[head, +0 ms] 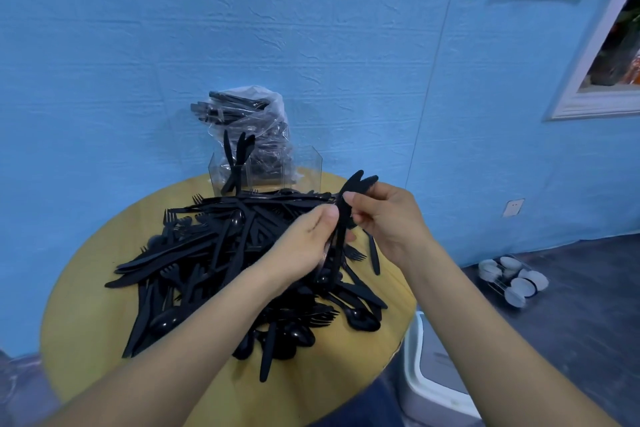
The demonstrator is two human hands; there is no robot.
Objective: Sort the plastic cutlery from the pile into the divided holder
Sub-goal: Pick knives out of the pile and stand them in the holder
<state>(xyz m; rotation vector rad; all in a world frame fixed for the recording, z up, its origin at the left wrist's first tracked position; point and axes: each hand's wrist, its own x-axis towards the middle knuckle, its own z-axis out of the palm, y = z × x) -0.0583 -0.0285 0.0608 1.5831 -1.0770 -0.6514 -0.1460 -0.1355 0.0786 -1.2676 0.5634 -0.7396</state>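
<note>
Both hands, left (304, 246) and right (388, 218), pinch a bundle of slim black plastic knives (341, 236) above the pile (221, 260).

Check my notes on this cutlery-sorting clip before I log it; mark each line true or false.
1. Both hands hold black cutlery above the pile. True: the left hand and right hand grip a bundle of knives.
2. The clear holder is empty. False: a few black pieces stand in its left compartment.
3. The table is round and yellow. True.
4. The pile is white cutlery. False: it is black.
5. A plastic bag of cutlery sits behind the holder. True.
</note>
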